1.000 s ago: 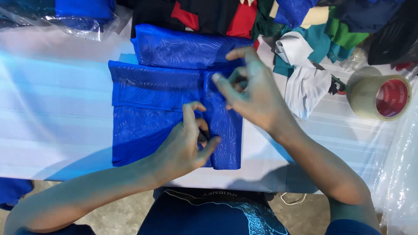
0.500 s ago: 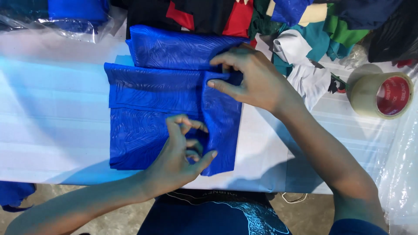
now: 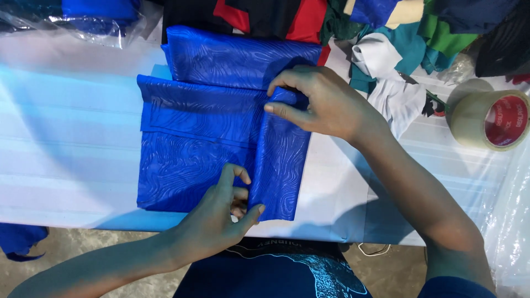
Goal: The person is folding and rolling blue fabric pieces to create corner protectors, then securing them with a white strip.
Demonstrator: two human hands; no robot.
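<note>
The white table [image 3: 72,138] carried the blue cloth [image 3: 193,138] flat in front of me, with a heap of other clothes [image 3: 397,38] and a roll of tape [image 3: 491,118] pushed to the far edge, out of the way. My right hand [image 3: 320,102] pinched the top of the folded strip to hold the crease straight. My left hand [image 3: 223,212] pinched its lower edge between thumb and fingers, keeping the fold lined up.

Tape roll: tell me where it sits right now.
In the head view the tape roll lies on the white table at the far right edge, beyond the right hand and just right of the white cloth.
</note>
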